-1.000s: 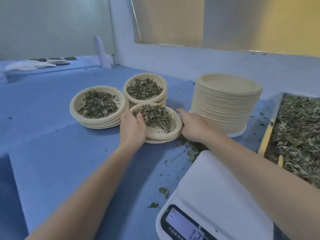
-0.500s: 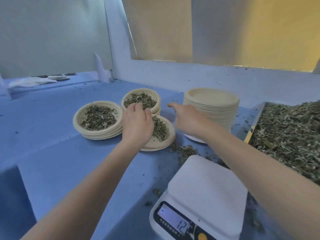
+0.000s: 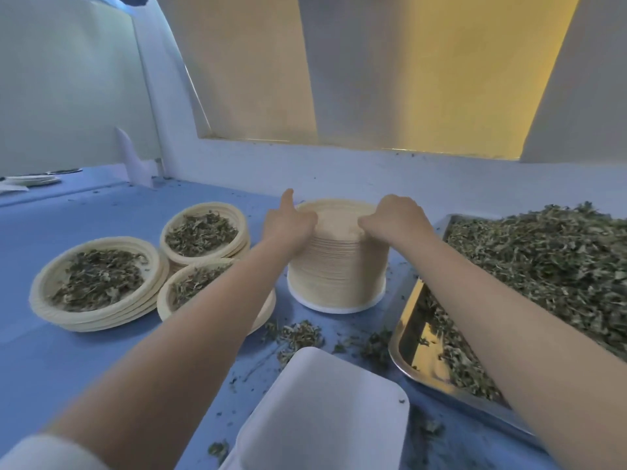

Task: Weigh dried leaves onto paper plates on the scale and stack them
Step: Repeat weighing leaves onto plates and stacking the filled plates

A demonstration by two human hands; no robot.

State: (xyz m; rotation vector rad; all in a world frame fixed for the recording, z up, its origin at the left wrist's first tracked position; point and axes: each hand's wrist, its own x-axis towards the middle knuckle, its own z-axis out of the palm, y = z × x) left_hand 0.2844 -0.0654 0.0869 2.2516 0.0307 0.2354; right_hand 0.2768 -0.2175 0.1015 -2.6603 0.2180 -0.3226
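The tall stack of empty plates stands mid-counter. Both hands sit on top: left hand at 9 o'clock (one finger pointing up), right hand at 3 o'clock, fingers curled on the rim. Blue counter, leaf crumbs, white wall.

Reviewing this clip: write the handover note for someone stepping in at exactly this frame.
Left hand: at the near left rim of the empty plate stack, fingers curled on the top plates, one finger pointing up.
Right hand: fingers curled over the stack's right rim.
Filled plates: three piles to the left, far, left and near, each topped with leaves.
Scale: platform bare, display out of view.
Leaf tray: on the right, well stocked.
Done: several portions weighed and stacked.
Left: free one empty plate, set it on the scale, add leaves, stack it.
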